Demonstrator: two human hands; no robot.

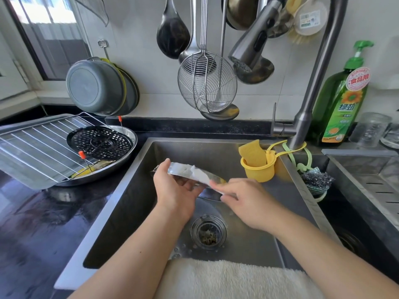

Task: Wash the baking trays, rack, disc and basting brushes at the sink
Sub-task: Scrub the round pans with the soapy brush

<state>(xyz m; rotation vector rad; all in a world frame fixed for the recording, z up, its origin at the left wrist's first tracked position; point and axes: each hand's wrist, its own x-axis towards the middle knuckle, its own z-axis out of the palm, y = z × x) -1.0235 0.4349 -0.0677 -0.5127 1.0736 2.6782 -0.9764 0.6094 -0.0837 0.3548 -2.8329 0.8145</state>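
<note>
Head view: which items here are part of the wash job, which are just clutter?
In the job: tray held over the sink by left hand; white cloth pinched by right hand; rack, black disc, round pan, basting brush.

Lying about: soap bottle, sponge, hanging skimmer, ladles, grey basin, towel.

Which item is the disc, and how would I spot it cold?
Start at the steel sink and look left to the black countertop. A round shiny steel pan sits there, and the black perforated metal disc lies in it, beside the wire rack. It is the only dark, hole-covered piece in that pile.
</note>
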